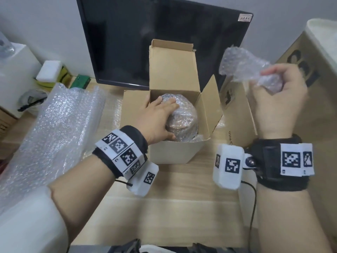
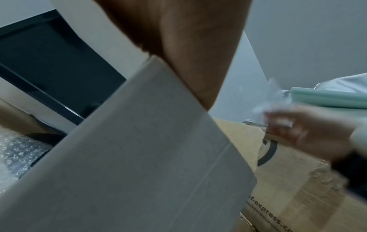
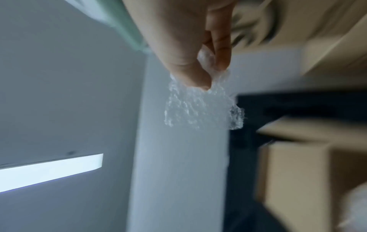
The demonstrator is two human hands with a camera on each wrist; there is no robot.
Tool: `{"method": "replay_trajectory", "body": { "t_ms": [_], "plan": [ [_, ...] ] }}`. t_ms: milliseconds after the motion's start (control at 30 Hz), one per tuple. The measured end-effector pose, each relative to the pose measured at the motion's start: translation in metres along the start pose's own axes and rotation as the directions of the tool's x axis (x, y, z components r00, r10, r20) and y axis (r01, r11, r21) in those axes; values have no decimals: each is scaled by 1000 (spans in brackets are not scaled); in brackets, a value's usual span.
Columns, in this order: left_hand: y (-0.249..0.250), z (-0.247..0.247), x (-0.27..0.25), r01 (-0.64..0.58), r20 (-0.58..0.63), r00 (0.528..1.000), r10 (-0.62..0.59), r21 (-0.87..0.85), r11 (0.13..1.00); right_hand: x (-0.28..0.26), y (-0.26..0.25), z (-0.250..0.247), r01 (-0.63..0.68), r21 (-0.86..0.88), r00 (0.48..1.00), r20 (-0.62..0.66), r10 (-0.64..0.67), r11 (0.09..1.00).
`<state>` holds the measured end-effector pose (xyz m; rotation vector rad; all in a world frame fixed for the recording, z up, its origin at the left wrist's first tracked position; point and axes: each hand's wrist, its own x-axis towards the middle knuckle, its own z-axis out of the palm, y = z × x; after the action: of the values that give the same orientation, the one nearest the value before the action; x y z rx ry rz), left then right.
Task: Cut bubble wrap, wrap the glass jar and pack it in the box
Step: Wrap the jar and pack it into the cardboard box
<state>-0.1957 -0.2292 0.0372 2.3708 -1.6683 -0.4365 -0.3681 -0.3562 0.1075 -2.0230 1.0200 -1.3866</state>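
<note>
An open small cardboard box [image 1: 175, 154] stands at the middle of the table. Inside it lies the glass jar [image 1: 184, 117], wrapped in bubble wrap. My left hand [image 1: 166, 118] reaches into the box and holds the jar, fingers over its top and thumb round its near side. In the left wrist view only my palm [image 2: 188, 47] and the box wall [image 2: 139, 157] show. My right hand [image 1: 269, 83] is raised to the right of the box and grips a crumpled loose piece of bubble wrap [image 1: 238, 64]. The right wrist view shows thumb and fingers [image 3: 222, 51] pinching that piece [image 3: 198, 106].
A large sheet of bubble wrap [image 1: 60, 125] lies on the left of the table. A dark monitor [image 1: 155, 42] stands behind the box. Bigger cardboard cartons [image 1: 237, 110] crowd the right side. A white foam block [image 1: 49, 70] sits at the back left.
</note>
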Motion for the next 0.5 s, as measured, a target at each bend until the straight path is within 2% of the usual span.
{"method": "replay_trajectory", "body": {
  "t_ms": [67, 133, 233, 300, 333, 400, 467, 500],
  "plan": [
    [0, 1, 0, -10, -1, 1000, 10, 0, 1000, -1, -42, 12, 106, 170, 991, 60, -118, 980],
    [-1, 3, -1, -25, -10, 1000, 25, 4, 1000, -8, -66, 36, 159, 180, 963, 187, -193, 971],
    [1, 7, -4, -53, -49, 997, 52, -26, 998, -17, -66, 84, 278, -118, 879, 431, -203, 953],
    [-3, 6, -4, -71, -72, 995, 66, -65, 995, -17, -54, 112, 300, -266, 824, 557, -107, 916],
    [-5, 5, -5, -79, -77, 994, 74, -65, 995, -16, -49, 122, 285, -293, 779, 626, -42, 913],
    [-12, 3, -4, -104, -85, 991, 100, -50, 993, -15, -43, 137, 263, -286, 637, 769, 57, 921],
    [-14, 3, -3, -120, -54, 992, 118, -53, 991, -14, -35, 143, 276, -247, 490, 867, 85, 929],
    [-15, 4, -3, -120, -35, 992, 117, -62, 991, -14, -32, 145, 272, -225, 443, 892, 86, 935]
  ]
}}
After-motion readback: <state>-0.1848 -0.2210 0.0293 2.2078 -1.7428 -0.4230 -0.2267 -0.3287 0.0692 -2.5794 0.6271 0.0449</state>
